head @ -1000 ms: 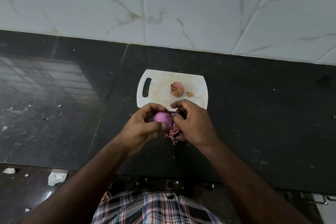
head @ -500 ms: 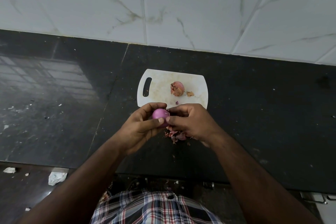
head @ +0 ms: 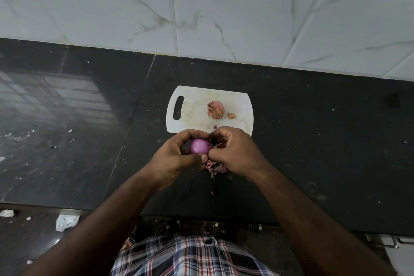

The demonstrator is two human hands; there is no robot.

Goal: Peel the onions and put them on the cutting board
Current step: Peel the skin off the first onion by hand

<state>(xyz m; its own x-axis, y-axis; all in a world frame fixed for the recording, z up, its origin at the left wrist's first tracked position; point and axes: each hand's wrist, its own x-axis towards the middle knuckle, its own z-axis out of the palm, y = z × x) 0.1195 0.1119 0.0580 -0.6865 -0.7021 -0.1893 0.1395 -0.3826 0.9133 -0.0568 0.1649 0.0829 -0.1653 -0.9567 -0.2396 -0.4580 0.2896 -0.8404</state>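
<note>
Behind, a wall of large white marble-veined glossy tiles [head: 224, 6]; below it, a polished black stone countertop [head: 336, 152], flat, speckled with pale crumbs; on it, near the wall, a white plastic rounded-rectangle cutting board [head: 195, 105], matt and stained, slot handle at its left end, long axis left to right; at the lower edge, a red, white and dark plaid cloth shirt [head: 190, 257]. Above the near edge of the board, left hand [head: 177, 157] curled round a smooth, glossy purple peeled onion [head: 199, 147], thumb under it, fingers over the top; long axis of this oval bulb roughly left to right, tip end toward the right hand [head: 235, 152]; fingers of that hand bent, pinching a thin strip of skin at the onion's right end. On the board, right of centre, a dull pink-brown unpeeled onion [head: 215, 109], papery, ragged end facing left; just beside it, a small tan scrap [head: 231, 115]. Under the hands, a crumpled pile of reddish papery onion skins [head: 214, 167] on the counter.
</note>
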